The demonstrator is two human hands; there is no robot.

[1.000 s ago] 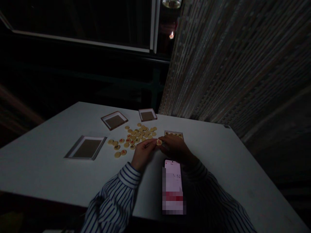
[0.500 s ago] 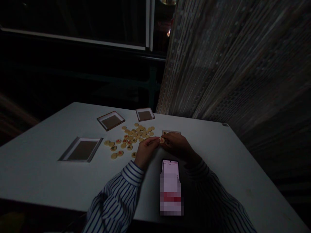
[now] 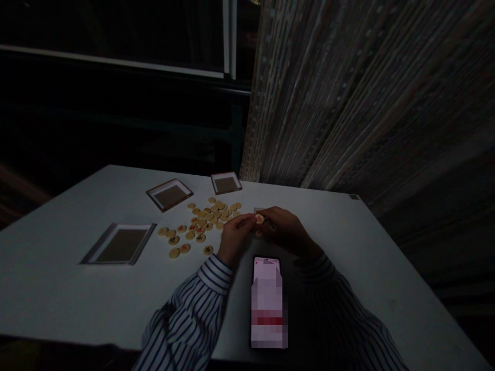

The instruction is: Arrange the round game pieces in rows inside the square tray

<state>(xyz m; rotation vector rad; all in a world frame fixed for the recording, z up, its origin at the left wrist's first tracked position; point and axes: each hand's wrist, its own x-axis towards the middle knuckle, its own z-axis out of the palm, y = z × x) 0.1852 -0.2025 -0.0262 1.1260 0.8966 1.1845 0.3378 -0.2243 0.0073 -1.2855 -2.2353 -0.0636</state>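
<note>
Between the fingertips of my two hands is a round xiangqi piece (image 3: 259,219) with a red character facing up. My left hand (image 3: 236,234) pinches its left side, and my right hand (image 3: 285,231) grips it from the right. A small box (image 3: 257,210) lies mostly hidden behind my right hand, with another red-marked piece (image 3: 259,233) just visible below the fingers. Left of my hands, many loose xiangqi pieces (image 3: 209,216) are scattered, some plain side up, others showing red or black characters.
Three shallow box parts, a large tray (image 3: 87,257), a brown-edged tray (image 3: 188,195) and a smaller one (image 3: 238,189), lie left and behind the pieces on the white table (image 3: 58,288). A lit phone (image 3: 266,288) lies between my forearms. A string curtain (image 3: 309,103) hangs behind the table.
The view has shifted slightly, so the table things appear a little further left. Both hands still hold the piece, which is turned a little differently.
</note>
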